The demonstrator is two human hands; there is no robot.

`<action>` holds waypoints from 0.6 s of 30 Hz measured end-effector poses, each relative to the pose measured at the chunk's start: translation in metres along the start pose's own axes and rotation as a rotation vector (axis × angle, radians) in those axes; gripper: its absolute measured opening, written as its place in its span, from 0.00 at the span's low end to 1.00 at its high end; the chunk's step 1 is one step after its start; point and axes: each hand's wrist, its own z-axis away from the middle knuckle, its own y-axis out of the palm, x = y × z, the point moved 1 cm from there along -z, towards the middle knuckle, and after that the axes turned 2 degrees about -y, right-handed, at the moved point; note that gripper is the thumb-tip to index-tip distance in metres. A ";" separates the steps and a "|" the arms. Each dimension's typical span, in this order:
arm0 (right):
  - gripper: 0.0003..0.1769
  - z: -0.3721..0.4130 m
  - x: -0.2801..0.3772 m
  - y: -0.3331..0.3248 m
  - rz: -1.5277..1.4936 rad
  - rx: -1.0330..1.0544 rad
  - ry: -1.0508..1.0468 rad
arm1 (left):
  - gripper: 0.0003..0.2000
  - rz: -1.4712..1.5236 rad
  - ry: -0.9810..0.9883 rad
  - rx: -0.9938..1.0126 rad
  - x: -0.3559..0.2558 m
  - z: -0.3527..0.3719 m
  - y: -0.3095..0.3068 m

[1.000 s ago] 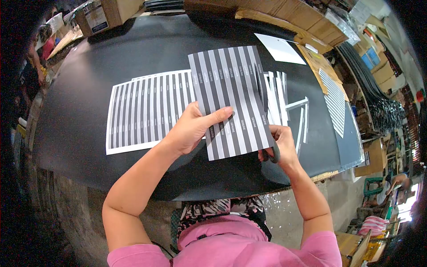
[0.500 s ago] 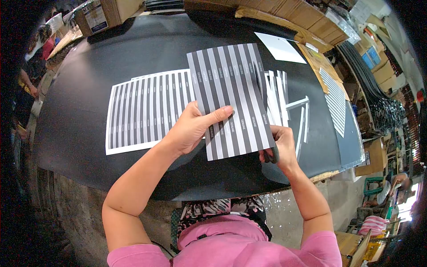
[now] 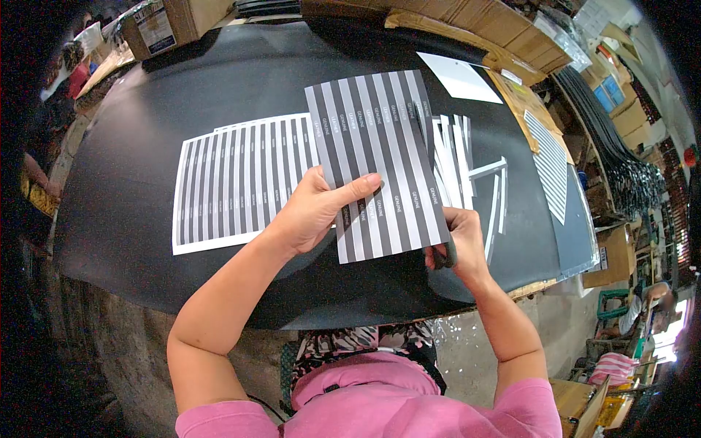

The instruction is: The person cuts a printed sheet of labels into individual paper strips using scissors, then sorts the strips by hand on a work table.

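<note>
My left hand (image 3: 310, 212) grips a sheet printed with dark and light grey stripes (image 3: 387, 139), thumb on top and fingers underneath. Small words, "GENUINE" and "LEATHER", run along the stripes. At the sheet's lower right edge, my right hand (image 3: 469, 237) is closed round the dark handles of scissors (image 3: 447, 255); the sheet covers their blades. Behind my left hand, more striped sheets with white margins (image 3: 241, 182) lie on the black table top (image 3: 182, 80). Cut white strips (image 3: 456, 160) lie loosely in a heap beyond my right hand.
A blank white sheet (image 3: 460, 77) lies at the back right, and another striped sheet (image 3: 546, 164) at the right edge. Cardboard (image 3: 453, 29) borders the far side. Dark hanging strips (image 3: 606, 139) stand off to the right, and a person (image 3: 646, 303) sits beyond.
The held sheet has shifted very slightly left, and both hands keep almost the same pose. At the far left edge, another person's arm has moved.
</note>
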 end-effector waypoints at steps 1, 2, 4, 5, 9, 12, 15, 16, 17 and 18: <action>0.11 0.000 0.001 0.000 0.003 0.010 0.001 | 0.11 -0.011 0.008 -0.002 0.000 0.000 0.000; 0.11 0.001 0.002 0.001 0.004 0.010 0.001 | 0.11 -0.021 0.016 -0.004 0.000 0.000 -0.001; 0.11 0.001 0.003 0.003 -0.020 -0.004 0.015 | 0.12 -0.015 0.018 -0.003 0.001 0.000 -0.001; 0.11 0.001 0.002 0.002 -0.021 -0.004 0.015 | 0.12 -0.010 0.019 -0.002 0.001 0.000 -0.001; 0.08 -0.007 -0.007 -0.001 0.006 -0.019 -0.014 | 0.12 -0.084 -0.080 0.011 0.000 0.001 0.000; 0.09 -0.012 0.003 -0.002 0.083 -0.076 -0.034 | 0.12 -0.076 -0.087 0.050 0.007 0.004 0.008; 0.13 -0.014 0.005 -0.001 0.048 -0.056 -0.064 | 0.12 -0.013 -0.104 0.065 0.008 0.003 0.008; 0.13 -0.015 0.003 -0.001 0.048 -0.063 -0.060 | 0.12 -0.014 -0.103 0.064 0.007 0.003 0.008; 0.13 -0.016 0.003 -0.001 0.047 -0.070 -0.055 | 0.11 -0.014 -0.102 0.056 0.006 0.003 0.009; 0.13 -0.017 0.001 -0.001 0.047 -0.069 -0.056 | 0.11 -0.015 -0.103 0.048 0.005 0.004 0.010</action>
